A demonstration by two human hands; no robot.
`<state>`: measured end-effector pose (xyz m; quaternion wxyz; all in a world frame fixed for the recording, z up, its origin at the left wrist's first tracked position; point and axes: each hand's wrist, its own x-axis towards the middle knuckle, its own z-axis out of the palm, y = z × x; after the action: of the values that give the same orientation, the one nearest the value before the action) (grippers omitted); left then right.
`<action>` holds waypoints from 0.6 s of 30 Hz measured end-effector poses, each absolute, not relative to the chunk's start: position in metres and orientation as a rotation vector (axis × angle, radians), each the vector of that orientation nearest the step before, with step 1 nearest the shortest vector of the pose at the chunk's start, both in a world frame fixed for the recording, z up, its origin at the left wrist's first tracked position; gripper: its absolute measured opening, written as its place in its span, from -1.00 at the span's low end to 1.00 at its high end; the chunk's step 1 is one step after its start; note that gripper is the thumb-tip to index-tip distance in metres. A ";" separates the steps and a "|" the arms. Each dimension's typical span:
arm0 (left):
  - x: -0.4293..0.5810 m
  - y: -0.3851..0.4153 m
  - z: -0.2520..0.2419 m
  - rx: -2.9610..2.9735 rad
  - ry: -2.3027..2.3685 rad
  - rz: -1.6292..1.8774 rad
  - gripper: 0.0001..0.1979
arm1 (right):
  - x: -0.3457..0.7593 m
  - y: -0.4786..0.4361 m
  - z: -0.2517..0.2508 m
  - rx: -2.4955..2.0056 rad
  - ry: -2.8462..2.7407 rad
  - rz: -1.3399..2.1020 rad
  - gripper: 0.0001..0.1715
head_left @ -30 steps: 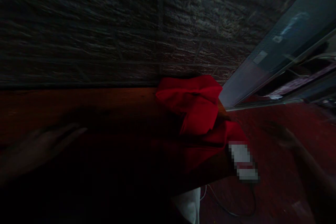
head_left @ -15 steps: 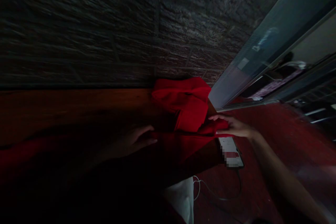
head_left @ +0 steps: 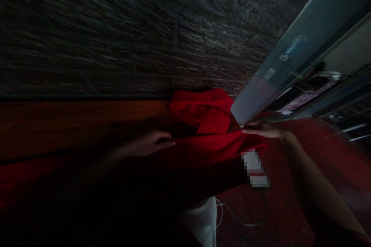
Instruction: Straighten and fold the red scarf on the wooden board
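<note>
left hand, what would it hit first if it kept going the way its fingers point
Most likely the red cloth: the left hand points right along the table, and the cloth lies just beyond it. Too dark to tell whether they touch.

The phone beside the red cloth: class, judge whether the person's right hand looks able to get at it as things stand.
Probably yes. The right hand rests at the red cloth's edge, close above the phone. The phone's lit face lies uncovered, with nothing between them but the cloth's hem.
</note>
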<state>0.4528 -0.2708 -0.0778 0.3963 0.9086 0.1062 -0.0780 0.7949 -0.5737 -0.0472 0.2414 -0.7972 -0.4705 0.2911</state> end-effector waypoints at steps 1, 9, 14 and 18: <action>0.454 -0.271 -0.081 2.319 0.282 -0.180 -0.52 | 0.794 -0.569 -0.048 -2.191 -1.304 0.831 -0.44; 0.436 -0.264 -0.095 2.376 0.255 0.005 -0.58 | 0.735 -0.556 -0.051 -2.053 -1.389 0.246 -0.64; 0.417 -0.257 -0.102 2.482 0.292 0.076 -0.54 | 0.662 -0.533 -0.035 -1.946 -1.653 0.085 -0.78; 0.392 -0.243 -0.107 2.591 0.351 0.087 -0.53 | 0.622 -0.495 -0.034 -1.947 -1.742 0.146 -0.74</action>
<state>0.3925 -0.2425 -0.1074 0.2597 0.9564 0.1295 0.0321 0.6219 -0.4947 -0.0336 0.2595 -0.7186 -0.6430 0.0540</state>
